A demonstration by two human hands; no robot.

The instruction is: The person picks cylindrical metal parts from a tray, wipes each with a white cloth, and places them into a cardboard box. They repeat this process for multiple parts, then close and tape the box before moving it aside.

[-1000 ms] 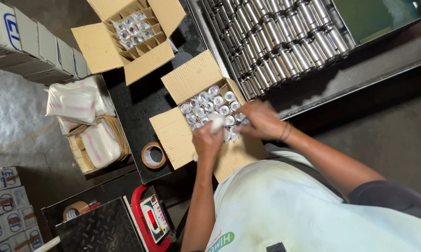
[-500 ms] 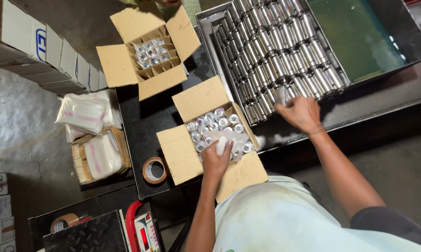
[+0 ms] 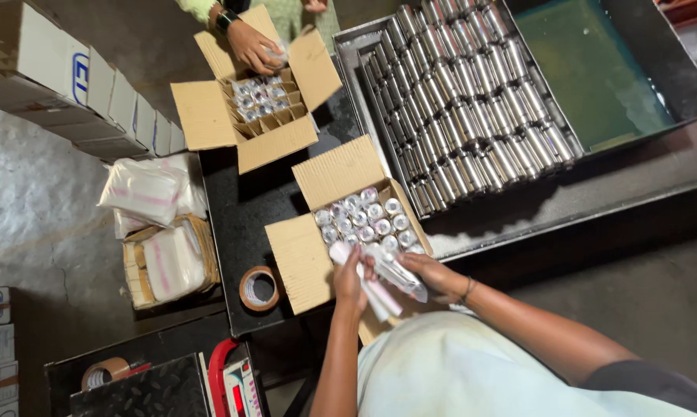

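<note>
Silvery plastic-wrapped cylinder (image 3: 401,274) in both hands

Tape roll (image 3: 259,288) left of box (image 3: 306,262)

My two arms reach forward, bare and bent a little. My left hand (image 3: 350,279) and my right hand (image 3: 433,274) are close together in front of me. Both have their fingers curled tight. My right wrist wears a thin band.
</note>
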